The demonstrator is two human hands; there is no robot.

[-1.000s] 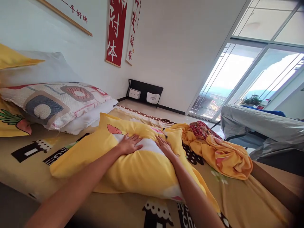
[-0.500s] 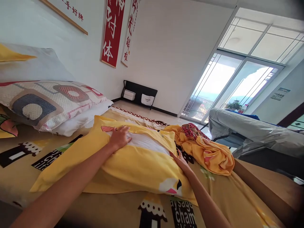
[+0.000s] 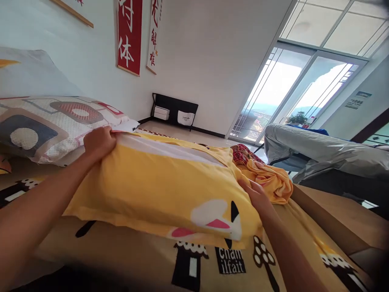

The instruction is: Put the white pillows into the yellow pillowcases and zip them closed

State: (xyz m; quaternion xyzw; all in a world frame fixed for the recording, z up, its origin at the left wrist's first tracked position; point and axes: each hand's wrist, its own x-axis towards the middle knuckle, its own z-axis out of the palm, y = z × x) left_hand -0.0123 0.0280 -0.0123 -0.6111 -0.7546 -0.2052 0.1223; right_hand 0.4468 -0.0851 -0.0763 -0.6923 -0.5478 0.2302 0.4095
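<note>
A pillow in a yellow pillowcase (image 3: 164,186) is tilted up on the bed in front of me. Along its upper side the case gapes, and a strip of the white inner pillow (image 3: 158,148) shows. My left hand (image 3: 99,142) is closed round the upper left corner of the case. At the far right end, my right hand (image 3: 253,192) grips the side of the same pillow, its fingers partly hidden against the cloth. A cartoon face in white, pink and black is printed near the lower right of the case.
Patterned pillows (image 3: 69,121) are stacked at the left by the wall. A crumpled orange cloth (image 3: 273,182) lies beyond my right hand. Farther right stands furniture under a grey plastic cover (image 3: 322,150). A black rack (image 3: 174,108) is by the far wall.
My left hand has moved left from the middle of the opening to the case's corner and gripped it. The pillow's near side has risen, and the view has shifted slightly.
</note>
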